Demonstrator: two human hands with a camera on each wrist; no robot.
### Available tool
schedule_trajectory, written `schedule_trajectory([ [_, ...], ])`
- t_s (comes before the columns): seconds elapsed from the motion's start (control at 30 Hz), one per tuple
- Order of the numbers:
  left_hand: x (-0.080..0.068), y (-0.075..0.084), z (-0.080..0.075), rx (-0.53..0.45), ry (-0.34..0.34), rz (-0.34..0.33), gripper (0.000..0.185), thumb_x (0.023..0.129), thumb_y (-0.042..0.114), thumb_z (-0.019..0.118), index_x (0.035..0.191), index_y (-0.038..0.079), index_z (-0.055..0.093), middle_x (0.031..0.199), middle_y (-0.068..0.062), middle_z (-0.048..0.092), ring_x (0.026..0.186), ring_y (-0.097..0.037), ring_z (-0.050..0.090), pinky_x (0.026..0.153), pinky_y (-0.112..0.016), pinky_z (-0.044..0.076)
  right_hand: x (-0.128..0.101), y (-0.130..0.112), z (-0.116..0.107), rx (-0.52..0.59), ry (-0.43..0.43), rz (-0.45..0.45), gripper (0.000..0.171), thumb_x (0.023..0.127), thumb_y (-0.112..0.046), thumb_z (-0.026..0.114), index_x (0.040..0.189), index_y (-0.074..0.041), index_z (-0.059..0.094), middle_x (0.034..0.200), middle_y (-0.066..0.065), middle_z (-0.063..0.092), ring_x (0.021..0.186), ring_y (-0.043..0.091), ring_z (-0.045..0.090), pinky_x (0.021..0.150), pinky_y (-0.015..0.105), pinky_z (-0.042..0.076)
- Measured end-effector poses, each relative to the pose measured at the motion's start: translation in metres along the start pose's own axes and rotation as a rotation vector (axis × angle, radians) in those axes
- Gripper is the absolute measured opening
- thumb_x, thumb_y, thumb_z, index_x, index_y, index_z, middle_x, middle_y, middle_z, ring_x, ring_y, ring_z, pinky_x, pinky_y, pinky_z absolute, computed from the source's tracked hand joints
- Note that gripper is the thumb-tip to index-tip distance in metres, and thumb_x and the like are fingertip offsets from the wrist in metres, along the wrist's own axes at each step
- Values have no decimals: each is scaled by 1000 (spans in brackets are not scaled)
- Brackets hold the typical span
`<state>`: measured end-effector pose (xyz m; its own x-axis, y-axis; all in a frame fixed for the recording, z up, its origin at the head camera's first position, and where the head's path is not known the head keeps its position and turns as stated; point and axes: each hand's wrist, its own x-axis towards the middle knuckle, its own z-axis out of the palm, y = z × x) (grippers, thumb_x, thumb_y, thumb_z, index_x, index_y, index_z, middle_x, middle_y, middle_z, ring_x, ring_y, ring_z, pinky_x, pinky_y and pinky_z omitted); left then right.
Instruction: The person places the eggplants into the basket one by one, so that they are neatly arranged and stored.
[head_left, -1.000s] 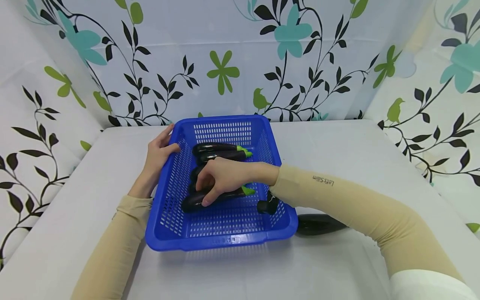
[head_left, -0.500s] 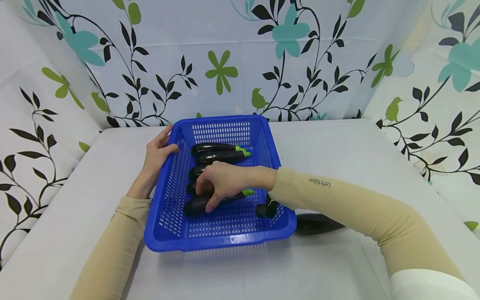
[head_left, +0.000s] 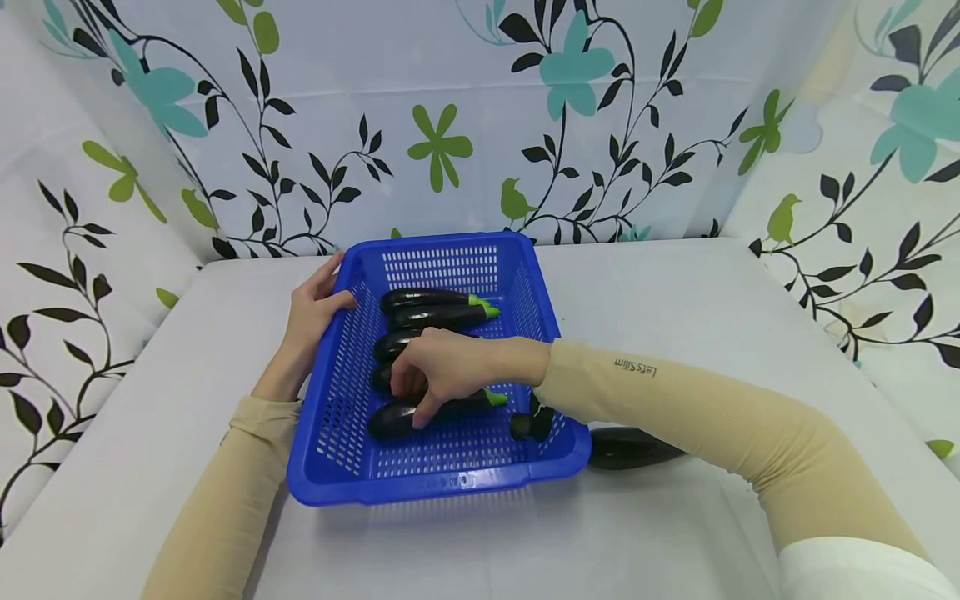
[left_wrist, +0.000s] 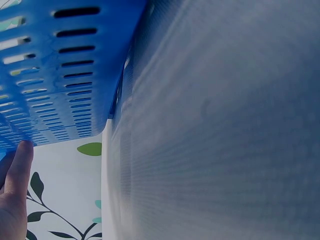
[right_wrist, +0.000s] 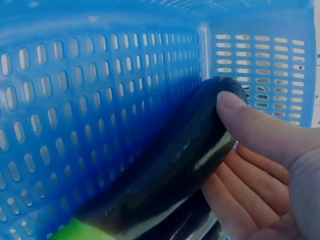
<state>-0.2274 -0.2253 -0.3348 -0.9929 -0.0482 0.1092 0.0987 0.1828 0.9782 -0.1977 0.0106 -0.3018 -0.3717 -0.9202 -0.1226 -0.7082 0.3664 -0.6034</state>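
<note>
In the head view a blue perforated plastic basket [head_left: 450, 482] stands on the table, with several dark, glossy eggplants [head_left: 442, 317] lying side by side in it. My left hand [head_left: 311, 312] grips the basket's left rim, its thumb over the edge. Inside the basket, my right hand [head_left: 446, 362] holds the nearest eggplant [head_left: 392, 421] between thumb and fingers; its green stem end points right. The right wrist view shows the thumb on one side of this eggplant [right_wrist: 165, 160] and the fingers against the other. The right hand partly covers the eggplants behind it.
Another eggplant [head_left: 630, 448] lies on the white table [head_left: 637, 308] right of the basket, partly under the right forearm. A black wrist camera [head_left: 531, 425] hangs below the right wrist inside the basket. Patterned cloth [head_left: 442, 75] encloses the table's back and sides.
My right hand has shifted the nearest eggplant slightly toward the basket's front, exposing more of the eggplants behind it. The left hand keeps its grip on the rim.
</note>
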Motion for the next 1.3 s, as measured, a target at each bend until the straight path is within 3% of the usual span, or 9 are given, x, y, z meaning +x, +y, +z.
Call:
schedule_trajectory([
  [0.23, 1, -2, -1, 8, 3, 2, 70, 93, 9, 56, 158, 18, 30, 151, -21, 47, 112, -14, 59, 82, -11, 51, 1, 2, -1, 14, 38, -27, 34, 80, -14, 83, 111, -4, 72, 107, 7, 75, 97, 13, 71, 87, 19, 53],
  [0.47, 1, -2, 1, 21, 9, 3, 71, 92, 9, 56, 158, 17, 30, 149, -22, 48, 110, -13, 59, 83, -11, 50, -3, -1, -6, 96, 71, -17, 32, 81, -9, 82, 110, -1, 72, 108, 10, 74, 98, 18, 71, 87, 20, 54],
  [0.73, 1, -2, 2, 15, 8, 11, 72, 91, 7, 56, 158, 18, 32, 148, -23, 49, 105, -9, 60, 82, -11, 50, -17, -15, -23, 96, 171, -10, 28, 86, -12, 78, 111, -3, 72, 107, 9, 74, 93, 10, 70, 84, 17, 54],
  [1.3, 0, 0, 1, 26, 16, 9, 71, 92, 8, 56, 158, 19, 31, 148, -24, 49, 105, -9, 60, 82, -12, 52, -36, -24, -41, 103, 200, 25, 25, 85, -14, 79, 108, -6, 73, 102, 3, 74, 92, 7, 70, 83, 18, 54],
])
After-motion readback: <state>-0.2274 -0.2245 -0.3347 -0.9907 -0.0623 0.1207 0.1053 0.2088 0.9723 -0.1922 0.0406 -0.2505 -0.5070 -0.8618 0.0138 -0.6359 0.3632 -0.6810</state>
